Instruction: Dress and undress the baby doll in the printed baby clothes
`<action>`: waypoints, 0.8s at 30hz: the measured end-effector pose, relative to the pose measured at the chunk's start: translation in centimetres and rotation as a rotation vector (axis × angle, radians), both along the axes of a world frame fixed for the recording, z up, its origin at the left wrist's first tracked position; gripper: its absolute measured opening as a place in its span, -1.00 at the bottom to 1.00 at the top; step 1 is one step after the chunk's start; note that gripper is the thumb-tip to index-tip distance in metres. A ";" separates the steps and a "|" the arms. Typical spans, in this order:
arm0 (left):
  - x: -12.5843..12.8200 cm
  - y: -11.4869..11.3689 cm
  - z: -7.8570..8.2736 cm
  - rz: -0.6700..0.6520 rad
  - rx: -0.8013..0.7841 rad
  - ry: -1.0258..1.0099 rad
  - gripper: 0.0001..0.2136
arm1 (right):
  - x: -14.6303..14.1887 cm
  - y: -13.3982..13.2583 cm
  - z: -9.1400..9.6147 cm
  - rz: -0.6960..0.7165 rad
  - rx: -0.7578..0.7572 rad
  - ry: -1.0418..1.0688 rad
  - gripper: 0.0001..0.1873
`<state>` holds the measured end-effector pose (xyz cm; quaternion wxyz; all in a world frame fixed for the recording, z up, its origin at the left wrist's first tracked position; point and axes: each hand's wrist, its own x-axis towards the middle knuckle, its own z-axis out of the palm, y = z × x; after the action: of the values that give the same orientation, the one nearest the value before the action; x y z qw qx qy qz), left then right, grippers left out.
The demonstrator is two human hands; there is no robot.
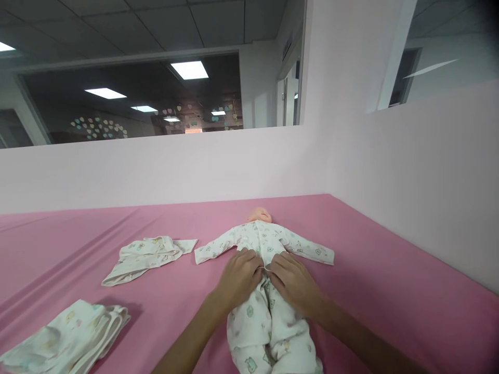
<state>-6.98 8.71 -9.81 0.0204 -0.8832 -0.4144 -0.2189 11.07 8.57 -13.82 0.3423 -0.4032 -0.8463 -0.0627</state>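
A baby doll [260, 215] lies on its back on the pink sheet [390, 291], head away from me, dressed in a white printed romper [268, 311] with both sleeves spread out. My left hand [239, 278] and my right hand [294, 283] rest on the doll's belly, meeting at the front opening of the romper. The fingers of both hands are curled and pinch the fabric edges at the middle seam.
A crumpled white printed garment [146, 257] lies left of the doll. Another folded garment [66, 335] sits at the near left corner. A pale pink wall [409, 197] borders the bed at the back and right.
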 end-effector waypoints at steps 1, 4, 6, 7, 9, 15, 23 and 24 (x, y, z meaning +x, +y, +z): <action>-0.1 -0.1 0.3 -0.003 -0.053 -0.027 -0.76 | 0.1 -0.2 0.0 0.024 -0.026 -0.002 -0.70; -0.2 -0.1 1.6 -0.038 -0.238 -0.155 -0.75 | 0.2 0.2 0.7 0.011 -0.132 0.102 -0.71; -0.2 0.5 2.2 -0.043 -0.338 -0.273 -0.75 | -0.1 1.6 1.9 -0.058 -0.190 0.185 -0.68; -0.2 1.1 2.5 -0.028 -0.363 -0.336 -0.76 | -0.4 2.6 2.6 -0.111 -0.217 0.216 -0.67; -0.1 2.5 2.7 0.047 -0.370 -0.456 -0.78 | -1.3 5.2 4.0 -0.223 -0.276 0.258 -0.70; 0.5 6.8 3.7 0.281 -0.388 -0.697 -0.79 | -4.4 13.1 5.6 -0.401 -0.395 0.240 -0.74; 1.3 2.5 11.7 -0.014 -0.250 -0.859 -0.76 | -4.6 15.8 4.6 -0.509 -0.463 0.173 -0.87; 1.4 1.9 12.5 -0.040 -0.225 -0.852 -0.76 | -4.4 15.9 4.5 -0.511 -0.461 0.173 -0.87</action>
<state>-5.55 10.59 2.73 -0.2527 -0.7187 -0.3899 -0.5174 6.70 24.50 -9.28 0.2860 -0.6723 -0.6780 0.0806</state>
